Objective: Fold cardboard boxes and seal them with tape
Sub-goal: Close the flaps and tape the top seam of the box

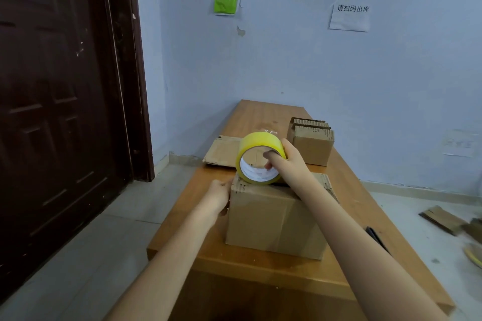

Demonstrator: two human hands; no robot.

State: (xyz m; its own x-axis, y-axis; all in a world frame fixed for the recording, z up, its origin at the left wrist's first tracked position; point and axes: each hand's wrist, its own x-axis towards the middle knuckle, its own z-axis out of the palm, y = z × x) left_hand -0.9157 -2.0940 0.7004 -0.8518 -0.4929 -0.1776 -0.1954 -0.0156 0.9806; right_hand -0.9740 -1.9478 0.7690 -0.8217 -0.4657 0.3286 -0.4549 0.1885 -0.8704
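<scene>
A folded-up cardboard box [271, 219] stands on the wooden table [260, 268] in front of me. A yellow tape roll [257, 143] sits on the box's top far-left edge, held by my right hand [289, 161] with the thumb hooked inside the core. My left hand [217, 197] grips the box's upper left corner and side.
A flattened cardboard sheet [221, 151] lies at the table's left edge behind the box. Two smaller folded boxes [311, 142] stand at the back right. Cardboard scraps [443, 219] and another yellow roll [473, 255] lie on the floor to the right. A dark door [60, 112] is on the left.
</scene>
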